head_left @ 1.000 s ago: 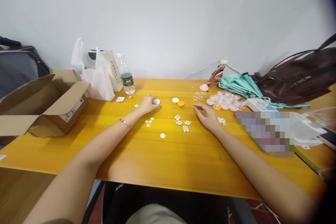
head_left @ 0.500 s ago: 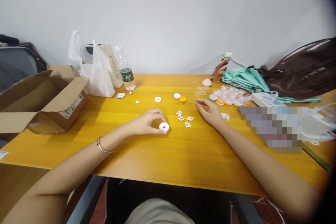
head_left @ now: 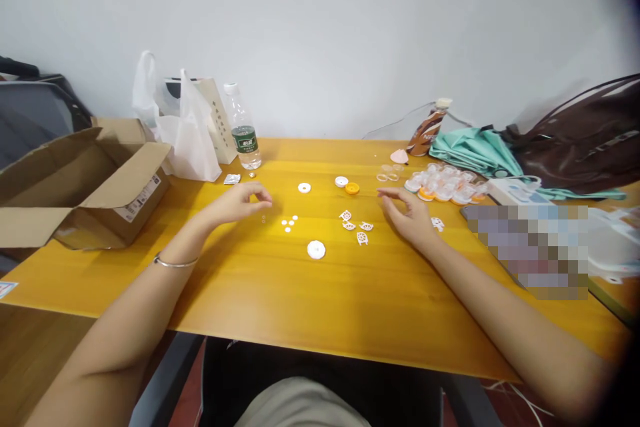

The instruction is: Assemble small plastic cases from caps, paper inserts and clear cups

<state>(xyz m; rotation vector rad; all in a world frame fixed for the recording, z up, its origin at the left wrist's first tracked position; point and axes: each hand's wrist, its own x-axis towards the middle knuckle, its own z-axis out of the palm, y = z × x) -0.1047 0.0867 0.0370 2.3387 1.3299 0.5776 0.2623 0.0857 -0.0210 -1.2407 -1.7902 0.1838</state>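
Left hand: The left hand [head_left: 234, 205] is hovering over the tabletop, palm down, its thumb and forefinger curving toward each other with a narrow gap behind the tips; whether they are pinching anything small, I cannot tell. A silver bangle [head_left: 175, 263] is circling the wrist.
Right hand: The right hand [head_left: 409, 219] is resting on its side with fingers loosely bent and parted from the thumb, holding nothing visible.
White toothed disc: The white toothed disc [head_left: 316, 249] is lying flat, nearest the table's front edge among the small parts.
Small white dots: Four small white dots [head_left: 291, 222] are lying between the left hand and the toothed disc.
White ring: The white ring [head_left: 299, 187] is lying beyond the dots, its centre hole showing.
Round cups: A white cup [head_left: 341, 181] and an orange cup [head_left: 352, 188] are sitting side by side, touching or nearly so.
Openwork pieces: Four white openwork pieces [head_left: 362, 238] are lying clustered left of the right hand.
Clear-domed capsules: The clear-domed capsules [head_left: 447, 185] are standing grouped beyond the right hand, with clear rings [head_left: 389, 177] lying near them.
Back of table: A green-labelled water bottle [head_left: 245, 140] is standing near a white plastic bag [head_left: 193, 143]; a brown drink bottle [head_left: 427, 132] is leaning on the right.
Far left: An open cardboard box [head_left: 95, 213] is sitting with flaps spread.
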